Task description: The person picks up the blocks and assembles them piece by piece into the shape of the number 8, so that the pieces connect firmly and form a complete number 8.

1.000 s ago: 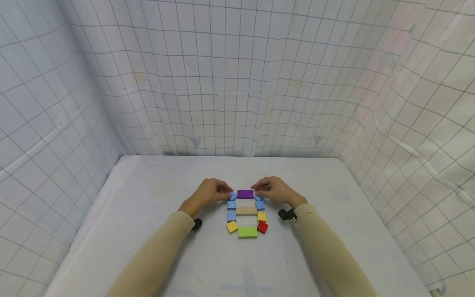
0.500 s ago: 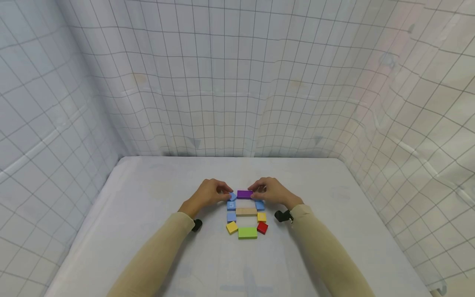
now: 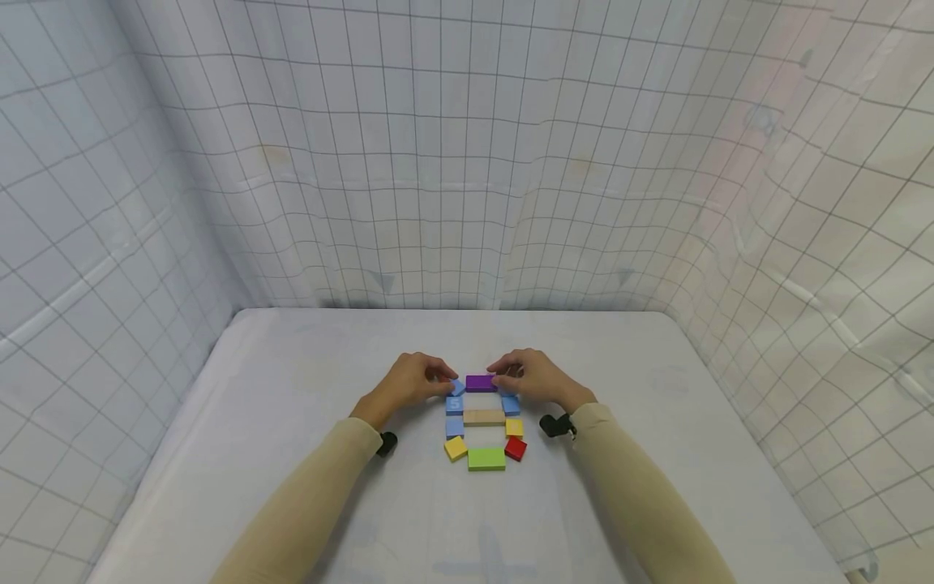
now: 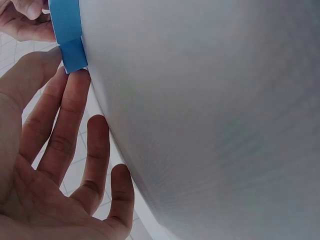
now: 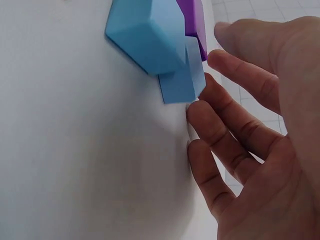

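Observation:
My left hand point(image 3: 413, 380) pinches a tilted blue block point(image 3: 458, 387) between thumb and fingertips. In the left wrist view, the thumb meets the end of this blue block point(image 4: 75, 56), with fingertips just below. My right hand point(image 3: 535, 376) has its thumb and index finger around the right end of the purple block point(image 3: 479, 384). The right wrist view shows a narrow gap between that thumb and the purple block point(image 5: 196, 20), while the index fingertip is close to its edge. A second tilted blue block point(image 5: 180, 82) lies by the right fingers, mostly hidden in the head view.
Below lie a blue block marked 5 point(image 3: 455, 405), two plain blue blocks, a wooden bar point(image 3: 484, 418), two yellow blocks, a red block point(image 3: 515, 448) and a green block point(image 3: 486, 460). They form a near-symmetrical figure on the white table point(image 3: 306, 349). Gridded curtains point(image 3: 467, 162) hang around three sides.
My right hand has shifted slightly left, from the right-hand blue block to the end of the purple block. My left hand stays where it was; the blocks show no clear movement.

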Tool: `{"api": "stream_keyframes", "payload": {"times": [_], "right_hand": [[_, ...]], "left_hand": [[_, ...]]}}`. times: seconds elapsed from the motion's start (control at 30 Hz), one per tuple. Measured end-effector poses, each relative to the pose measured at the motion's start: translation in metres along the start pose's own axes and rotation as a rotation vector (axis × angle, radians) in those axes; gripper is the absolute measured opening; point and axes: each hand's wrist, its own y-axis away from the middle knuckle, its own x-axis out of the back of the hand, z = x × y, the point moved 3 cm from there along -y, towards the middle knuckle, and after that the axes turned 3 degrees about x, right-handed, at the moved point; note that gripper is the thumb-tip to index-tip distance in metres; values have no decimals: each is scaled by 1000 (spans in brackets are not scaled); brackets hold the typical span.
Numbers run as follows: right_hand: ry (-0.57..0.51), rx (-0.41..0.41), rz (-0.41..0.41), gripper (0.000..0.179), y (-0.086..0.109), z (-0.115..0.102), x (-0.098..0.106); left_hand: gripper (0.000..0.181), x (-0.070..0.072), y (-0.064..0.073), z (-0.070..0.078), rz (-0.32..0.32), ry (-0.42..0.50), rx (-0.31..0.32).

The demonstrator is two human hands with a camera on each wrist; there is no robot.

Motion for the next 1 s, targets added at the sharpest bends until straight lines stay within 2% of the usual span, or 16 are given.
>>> {"api": "stream_keyframes", "payload": {"times": [0.13, 0.37, 1.0], "right_hand": [[22, 5, 24, 27, 2, 4, 3], [-6, 53, 23, 27, 4, 12, 6], [-21, 22, 30, 27, 5, 15, 4]], "left_hand": [[23, 0, 0, 1, -1, 3, 5], [23, 3, 1, 3, -7, 2, -5], [23, 2, -1, 0, -17, 23, -6]]}}
